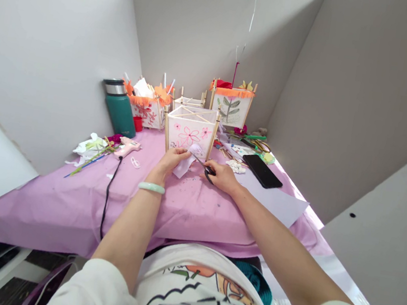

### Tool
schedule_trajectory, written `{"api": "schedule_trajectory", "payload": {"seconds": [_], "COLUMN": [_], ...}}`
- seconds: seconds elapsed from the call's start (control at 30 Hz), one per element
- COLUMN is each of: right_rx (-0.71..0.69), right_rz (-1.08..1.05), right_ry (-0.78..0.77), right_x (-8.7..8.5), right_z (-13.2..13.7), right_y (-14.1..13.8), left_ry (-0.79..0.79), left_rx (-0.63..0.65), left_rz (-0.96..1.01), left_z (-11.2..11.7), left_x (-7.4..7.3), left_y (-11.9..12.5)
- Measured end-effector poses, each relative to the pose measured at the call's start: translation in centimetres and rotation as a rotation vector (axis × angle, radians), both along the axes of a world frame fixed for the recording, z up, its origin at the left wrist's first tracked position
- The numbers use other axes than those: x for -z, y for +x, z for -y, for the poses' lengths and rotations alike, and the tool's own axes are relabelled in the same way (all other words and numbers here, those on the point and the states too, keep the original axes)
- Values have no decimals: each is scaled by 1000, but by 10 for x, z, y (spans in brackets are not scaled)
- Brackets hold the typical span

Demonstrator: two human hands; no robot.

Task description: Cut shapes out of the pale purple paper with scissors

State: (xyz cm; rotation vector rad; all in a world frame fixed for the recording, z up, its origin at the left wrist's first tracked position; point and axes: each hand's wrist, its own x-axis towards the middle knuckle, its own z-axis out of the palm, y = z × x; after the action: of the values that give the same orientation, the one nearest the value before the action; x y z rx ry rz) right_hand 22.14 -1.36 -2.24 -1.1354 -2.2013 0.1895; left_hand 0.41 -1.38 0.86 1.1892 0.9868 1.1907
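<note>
My left hand (172, 162), with a pale green bangle at its wrist, pinches a piece of light purple paper (183, 168). A pair of scissors (208, 171) with dark handles is gripped in my right hand (223, 176). Their blades point left and meet the paper; whether they are parted I cannot tell. Just behind both hands stands a square lantern (190, 129) of wooden sticks and white panels, its front drawn with pink flowers. Small dark specks lie on the cloth below the paper.
A pink glue gun (128, 147) with a black cord lies left, near a green bottle (120, 110). Decorated lanterns (231, 110) stand at the back. On the right are a black phone (262, 171) and a light purple sheet (276, 200). Grey panels enclose the purple-covered table (194, 217).
</note>
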Motion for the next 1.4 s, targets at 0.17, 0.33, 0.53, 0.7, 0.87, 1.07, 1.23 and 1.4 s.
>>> {"api": "schedule_trajectory", "payload": {"seconds": [0.17, 0.33, 0.53, 0.7, 0.87, 1.07, 1.23, 1.4], "right_rx": [11, -4, -27, -33, -29, -14, -5, 5], "right_rz": [15, 8, -5, 0, 8, 16, 26, 30], "right_ry": [-3, -1, 4, 1, -5, -2, 10, 0], "right_x": [-1, -1, -1, -1, -1, 0, 0, -1], "right_z": [1, 2, 2, 2, 2, 1, 0, 1], "right_y": [-1, 0, -1, -1, 0, 0, 0, 0], "left_ry": [-3, 17, 36, 57, 56, 38, 36, 48], "left_rx": [-7, 11, 79, 116, 109, 81, 81, 94], "left_rz": [-3, -10, -65, -89, -102, -105, -92, -85], "left_z": [-1, -3, -1, -1, -1, -3, -3, -3], "left_x": [0, 2, 3, 2, 4, 5, 6, 7], "left_y": [0, -1, -1, -1, -2, -2, -3, -3]}}
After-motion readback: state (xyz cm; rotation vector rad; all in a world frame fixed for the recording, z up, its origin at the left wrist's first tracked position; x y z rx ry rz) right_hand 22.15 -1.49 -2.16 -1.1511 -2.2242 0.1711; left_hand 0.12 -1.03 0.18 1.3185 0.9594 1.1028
